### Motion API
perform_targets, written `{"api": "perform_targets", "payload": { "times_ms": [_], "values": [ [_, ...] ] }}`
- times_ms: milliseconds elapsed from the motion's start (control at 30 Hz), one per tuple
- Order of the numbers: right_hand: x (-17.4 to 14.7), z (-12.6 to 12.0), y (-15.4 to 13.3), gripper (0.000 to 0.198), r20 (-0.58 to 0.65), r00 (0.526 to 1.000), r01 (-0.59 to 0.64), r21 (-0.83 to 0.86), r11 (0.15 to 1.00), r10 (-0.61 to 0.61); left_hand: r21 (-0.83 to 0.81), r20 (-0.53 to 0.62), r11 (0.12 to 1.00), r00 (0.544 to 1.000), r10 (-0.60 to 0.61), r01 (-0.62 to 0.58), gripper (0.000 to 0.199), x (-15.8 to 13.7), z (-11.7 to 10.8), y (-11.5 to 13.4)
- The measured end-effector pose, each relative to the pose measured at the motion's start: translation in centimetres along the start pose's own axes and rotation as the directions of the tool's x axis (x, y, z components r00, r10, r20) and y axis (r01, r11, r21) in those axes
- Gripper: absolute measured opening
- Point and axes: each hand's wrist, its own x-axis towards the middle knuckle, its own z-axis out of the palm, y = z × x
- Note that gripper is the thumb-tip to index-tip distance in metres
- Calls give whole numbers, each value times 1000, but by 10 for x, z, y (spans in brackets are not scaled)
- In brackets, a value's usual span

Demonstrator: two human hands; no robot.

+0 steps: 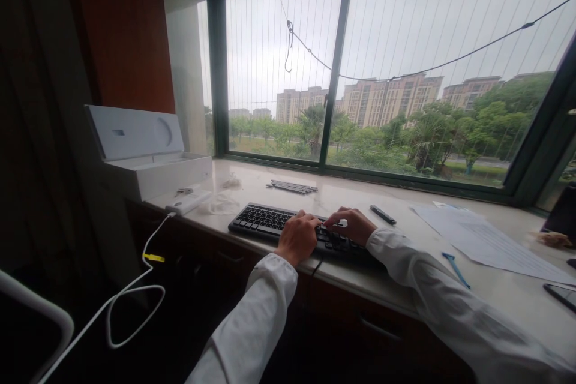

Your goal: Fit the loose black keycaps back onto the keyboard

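Whether my left hand [297,237] or right hand [353,225] pinches anything, I can't tell; both curl over the black keyboard [262,220] on the white countertop [346,193]. Light, level pressure should keep it steady.

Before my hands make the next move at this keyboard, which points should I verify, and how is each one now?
1. Left hand at the keyboard: ok.
2. Right hand at the keyboard: ok.
3. Keyboard resting on the countertop: ok, near the front edge.
4. Anything gripped between the fingers: cannot tell, too small.
5. White cable away from both hands: ok, off to the left.
6. Papers apart from the keyboard: ok.
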Motion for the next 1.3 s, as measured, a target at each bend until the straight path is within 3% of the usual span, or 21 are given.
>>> {"api": "perform_targets", "payload": {
  "times_ms": [200,400,767,1300],
  "values": [
    [1,4,2,29,6,997,-80,139,987,80,-13,15,1000,1000,26,-26,40,-1,-3,2],
    [2,7,5,37,-12,999,-48,190,981,52,-31,12,999,1000,28,-28,43,-1,-2,2],
    [3,7,6,36,29,999,-48,145,988,45,-38,-15,999,999,34,-35,39,-2,2,0],
    [1,3,-3,34,-6,1000,15,-19,1000,-15,-35,15,999,1000,5,-5,38,-1,-1,2]
  ]
}}
